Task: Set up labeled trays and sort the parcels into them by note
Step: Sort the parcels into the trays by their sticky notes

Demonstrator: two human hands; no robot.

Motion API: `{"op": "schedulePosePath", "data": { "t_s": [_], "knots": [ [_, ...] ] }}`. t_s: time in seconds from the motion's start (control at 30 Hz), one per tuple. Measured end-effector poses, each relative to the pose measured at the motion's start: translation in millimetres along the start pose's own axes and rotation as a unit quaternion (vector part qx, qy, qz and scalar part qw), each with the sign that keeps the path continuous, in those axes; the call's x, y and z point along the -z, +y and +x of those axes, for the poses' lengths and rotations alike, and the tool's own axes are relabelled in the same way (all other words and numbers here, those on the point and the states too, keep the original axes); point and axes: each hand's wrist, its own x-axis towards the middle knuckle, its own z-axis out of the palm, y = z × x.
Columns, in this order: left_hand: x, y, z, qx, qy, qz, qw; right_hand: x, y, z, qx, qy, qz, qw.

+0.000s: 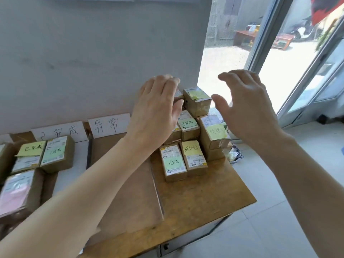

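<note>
A pile of brown parcels with yellow and green notes stands at the table's back right. My left hand [158, 107] reaches onto the pile's top and grips a small parcel [178, 95], mostly hidden between fingers and thumb. Beside it sits the top parcel with a yellow note [197, 101]. My right hand [247, 105] hovers just right of that parcel, fingers spread, holding nothing. A flat cardboard tray [134, 185] with a white label card [108, 125] lies under my left forearm. Left of it, another labeled tray [80, 157] holds parcels with a yellow note [31, 148] and a green note [55, 150].
A parcel with a pink note [16, 192] lies at the far left. The wooden table [201, 194] ends at right over a tiled floor [279, 211]. A white wall stands behind; a glass door [307, 75] is at right. A bag [234, 155] lies on the floor.
</note>
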Motion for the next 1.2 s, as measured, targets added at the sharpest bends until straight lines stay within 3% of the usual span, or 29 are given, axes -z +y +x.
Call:
{"op": "schedulePosePath", "data": {
  "t_s": [0.27,0.47,0.7,0.9,1.0,1.1,1.2],
  "knots": [
    [-60,16,-12,0.139,-0.071,-0.023,0.987,-42,74,18,-0.02,-0.114,0.051,0.992],
    [-85,-4,-20,0.179,-0.097,-0.033,0.978,-80,73,18,-0.032,-0.173,0.063,0.982],
    [-139,-30,-51,0.245,-0.2,-0.081,0.945,-145,67,-11,-0.055,-0.314,0.051,0.947],
    [-181,-36,-99,0.337,-0.35,-0.139,0.863,-201,87,-62,-0.187,-0.442,0.049,0.876],
    [-191,-32,-113,0.409,-0.381,-0.175,0.81,-221,95,-73,-0.295,-0.443,0.115,0.838],
    [-201,-33,-121,0.472,-0.403,-0.19,0.761,-231,96,-79,-0.411,-0.44,0.2,0.773],
    [-206,-34,-125,0.541,-0.414,-0.255,0.686,-238,98,-84,-0.484,-0.435,0.259,0.713]
  ]
}}
